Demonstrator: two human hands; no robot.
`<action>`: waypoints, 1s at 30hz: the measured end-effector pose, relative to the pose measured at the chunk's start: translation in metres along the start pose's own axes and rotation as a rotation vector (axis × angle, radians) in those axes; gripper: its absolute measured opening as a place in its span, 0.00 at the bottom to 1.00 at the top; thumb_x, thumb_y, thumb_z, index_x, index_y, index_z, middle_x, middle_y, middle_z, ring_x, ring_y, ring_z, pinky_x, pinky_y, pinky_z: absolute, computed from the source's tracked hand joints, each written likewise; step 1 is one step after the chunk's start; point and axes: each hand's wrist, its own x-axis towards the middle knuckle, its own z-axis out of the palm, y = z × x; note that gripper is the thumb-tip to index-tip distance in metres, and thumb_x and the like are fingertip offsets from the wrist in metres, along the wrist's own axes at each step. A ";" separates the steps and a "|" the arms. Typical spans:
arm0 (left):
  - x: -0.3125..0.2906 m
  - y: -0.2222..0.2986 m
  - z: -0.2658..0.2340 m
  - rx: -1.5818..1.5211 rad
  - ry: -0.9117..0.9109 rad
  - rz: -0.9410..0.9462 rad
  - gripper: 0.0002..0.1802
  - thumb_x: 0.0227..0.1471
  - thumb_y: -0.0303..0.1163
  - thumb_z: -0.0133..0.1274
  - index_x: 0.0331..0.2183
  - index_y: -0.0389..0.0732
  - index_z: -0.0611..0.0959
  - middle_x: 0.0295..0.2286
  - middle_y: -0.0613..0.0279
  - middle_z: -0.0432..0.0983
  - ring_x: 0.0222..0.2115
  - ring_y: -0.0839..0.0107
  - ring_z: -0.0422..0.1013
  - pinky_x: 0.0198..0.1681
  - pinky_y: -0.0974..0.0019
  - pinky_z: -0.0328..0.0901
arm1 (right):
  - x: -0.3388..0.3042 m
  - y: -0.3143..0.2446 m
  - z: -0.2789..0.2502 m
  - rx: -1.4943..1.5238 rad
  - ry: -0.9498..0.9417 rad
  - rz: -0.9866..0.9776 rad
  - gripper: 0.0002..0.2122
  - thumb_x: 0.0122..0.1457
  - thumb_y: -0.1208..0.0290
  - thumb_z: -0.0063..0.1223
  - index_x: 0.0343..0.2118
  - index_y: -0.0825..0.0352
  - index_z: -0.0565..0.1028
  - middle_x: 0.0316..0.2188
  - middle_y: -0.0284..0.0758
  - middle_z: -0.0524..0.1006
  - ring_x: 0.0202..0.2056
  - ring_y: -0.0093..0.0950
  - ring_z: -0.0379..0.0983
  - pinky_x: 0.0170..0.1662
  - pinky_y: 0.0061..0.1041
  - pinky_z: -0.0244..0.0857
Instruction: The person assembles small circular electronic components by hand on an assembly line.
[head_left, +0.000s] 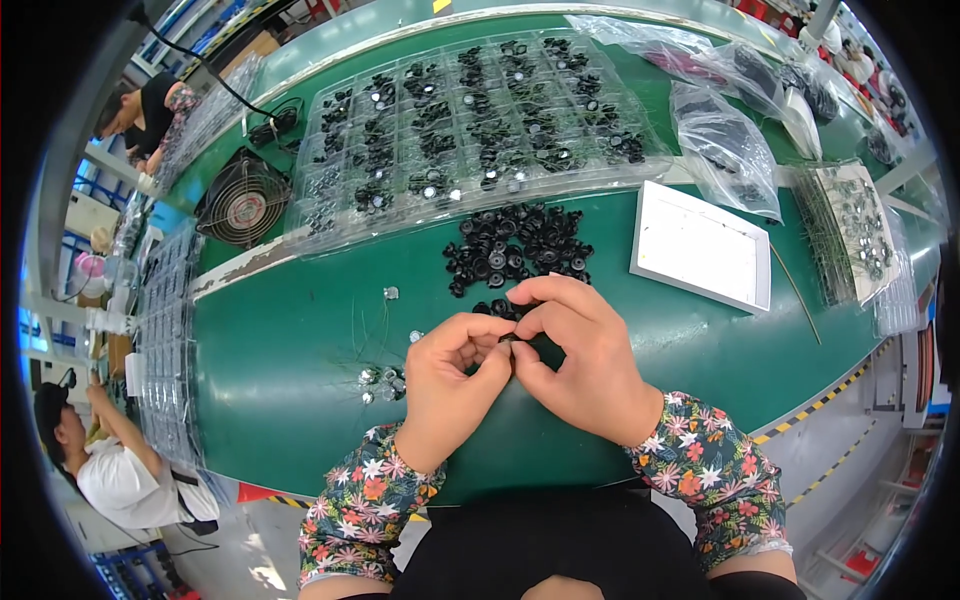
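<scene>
In front of me, my left hand (450,385) and my right hand (590,365) meet fingertip to fingertip. Both pinch a small black part (511,338), mostly covered by the fingers. Just beyond lies a heap of small black round caps (500,250), a few of them partly behind my right fingers. Left of my left hand is a cluster of small shiny clear-and-silver pieces (380,384) with thin wire-like leads. One more such piece (391,293) lies farther off on the green tabletop (270,350).
A clear compartment tray (480,110) full of black parts spans the back. A white shallow box (700,245), plastic bags (725,140) and a board of wired pieces (855,235) stand right. A black fan (243,205) sits left. Two people work at the far left.
</scene>
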 end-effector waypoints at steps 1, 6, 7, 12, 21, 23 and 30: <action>0.001 -0.001 0.000 -0.038 0.011 -0.003 0.08 0.49 0.16 0.51 0.35 0.32 0.80 0.31 0.62 0.78 0.30 0.79 0.75 0.33 0.77 0.69 | 0.001 -0.001 -0.001 -0.008 0.005 0.001 0.09 0.40 0.81 0.59 0.23 0.67 0.69 0.36 0.38 0.74 0.37 0.39 0.72 0.49 0.40 0.66; -0.001 -0.004 -0.001 -0.005 0.008 0.017 0.09 0.50 0.16 0.51 0.36 0.32 0.80 0.31 0.62 0.77 0.31 0.79 0.75 0.33 0.77 0.69 | 0.000 0.000 0.001 -0.050 0.015 -0.022 0.08 0.40 0.81 0.58 0.23 0.67 0.69 0.36 0.38 0.74 0.38 0.39 0.71 0.48 0.39 0.65; -0.001 -0.006 -0.001 0.026 0.004 0.034 0.10 0.50 0.16 0.51 0.36 0.32 0.80 0.31 0.62 0.77 0.31 0.79 0.75 0.33 0.77 0.69 | -0.001 0.002 0.002 -0.045 0.018 -0.019 0.08 0.40 0.81 0.58 0.23 0.67 0.69 0.36 0.38 0.74 0.38 0.39 0.71 0.47 0.39 0.65; 0.002 -0.004 0.002 0.030 0.006 0.047 0.14 0.48 0.15 0.51 0.39 0.35 0.81 0.30 0.62 0.76 0.29 0.78 0.75 0.33 0.76 0.69 | -0.002 0.004 0.002 -0.031 0.025 0.009 0.08 0.40 0.81 0.58 0.23 0.67 0.69 0.37 0.38 0.74 0.38 0.39 0.72 0.44 0.36 0.66; 0.008 0.006 -0.015 0.340 -0.073 0.205 0.19 0.46 0.16 0.56 0.42 0.40 0.82 0.26 0.62 0.76 0.25 0.77 0.71 0.29 0.75 0.67 | 0.000 -0.002 -0.012 0.360 -0.137 0.348 0.04 0.52 0.79 0.54 0.31 0.70 0.74 0.21 0.38 0.77 0.24 0.38 0.75 0.32 0.31 0.70; 0.010 0.007 -0.015 0.359 -0.085 0.234 0.19 0.45 0.16 0.57 0.42 0.39 0.82 0.28 0.62 0.76 0.25 0.77 0.71 0.28 0.76 0.67 | 0.000 -0.002 -0.016 0.119 -0.150 0.218 0.05 0.52 0.76 0.55 0.32 0.69 0.75 0.21 0.39 0.77 0.25 0.37 0.75 0.34 0.32 0.70; 0.009 0.008 -0.018 0.241 -0.120 0.168 0.17 0.46 0.16 0.57 0.41 0.35 0.81 0.37 0.61 0.73 0.31 0.79 0.70 0.33 0.77 0.66 | -0.001 0.002 -0.018 -0.106 -0.133 -0.024 0.03 0.53 0.74 0.55 0.31 0.65 0.75 0.19 0.35 0.75 0.23 0.34 0.73 0.42 0.34 0.67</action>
